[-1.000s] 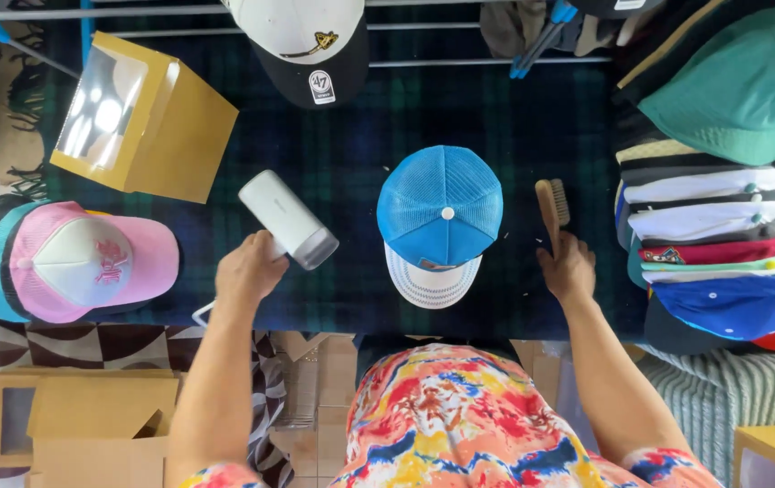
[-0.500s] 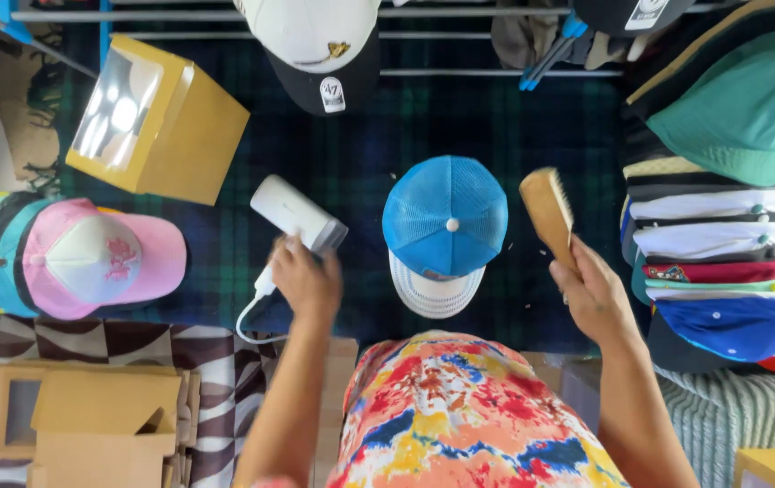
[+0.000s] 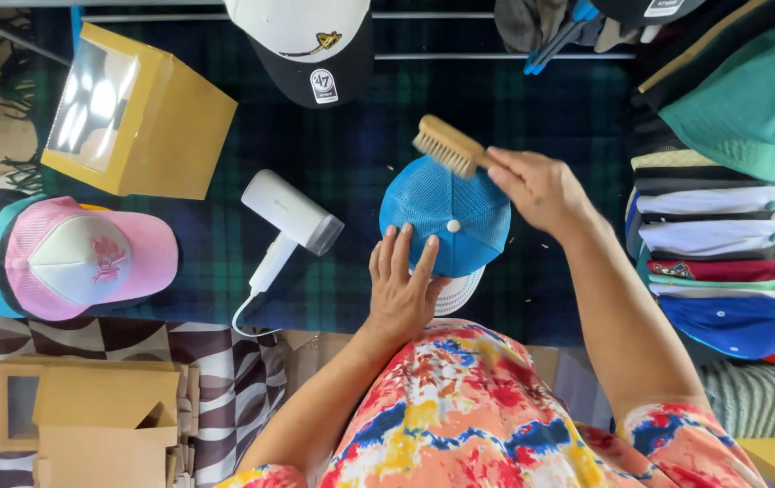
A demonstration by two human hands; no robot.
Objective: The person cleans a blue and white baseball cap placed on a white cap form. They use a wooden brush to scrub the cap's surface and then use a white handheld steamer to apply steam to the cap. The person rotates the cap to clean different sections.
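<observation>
Since the earlier frame, the white handheld steamer has been set down left of centre on the tabletop, and the left hand now lies flat, fingers spread, on the blue cap mid-tabletop. A wooden brush is gripped by the right hand at the cap's far edge; short, light strokes are probably best while the crown is steadied.

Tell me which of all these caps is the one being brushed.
The blue mesh cap at the centre: the left hand steadies it, the right hand holds a wooden brush on it.
</observation>
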